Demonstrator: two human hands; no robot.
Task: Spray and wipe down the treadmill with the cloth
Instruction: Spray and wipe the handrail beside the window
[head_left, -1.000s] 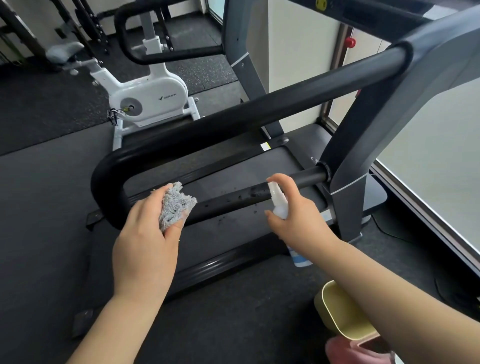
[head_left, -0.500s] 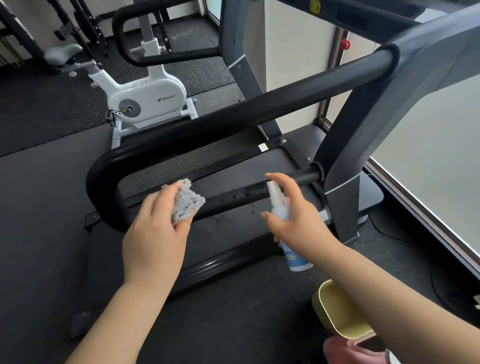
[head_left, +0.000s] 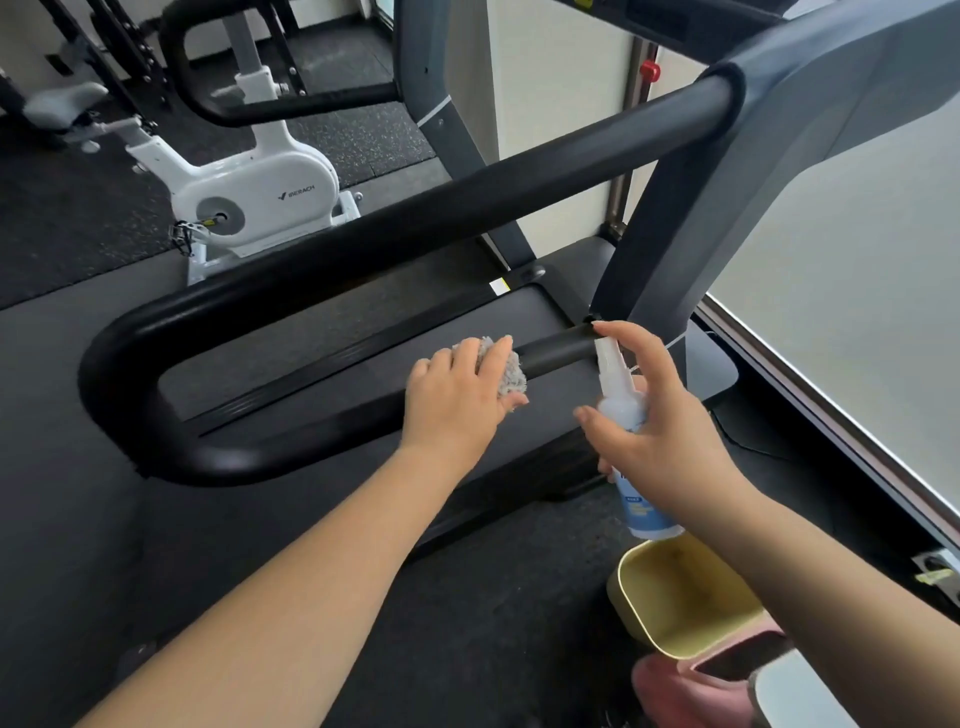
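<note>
A black looped handrail (head_left: 363, 249) of the treadmill crosses the view above the dark belt (head_left: 332, 338). My left hand (head_left: 457, 400) holds a grey fluffy cloth (head_left: 506, 374) wrapped over the rail's lower bar (head_left: 558, 353). Just to its right, my right hand (head_left: 654, 431) grips a white spray bottle with a blue label (head_left: 631, 452), index finger on the nozzle near the grey upright post (head_left: 675, 244). Part of the lower bar is hidden under my left hand.
A white exercise bike (head_left: 249, 197) stands behind the treadmill at the left. A pale yellow bin (head_left: 675, 597) and a pink object (head_left: 685, 691) sit on the dark floor at the lower right. A frosted window (head_left: 857, 312) runs along the right.
My left hand has moved right along the lower bar with the cloth, from the loop's left bend to near the post. The right hand keeps the bottle near the post.
</note>
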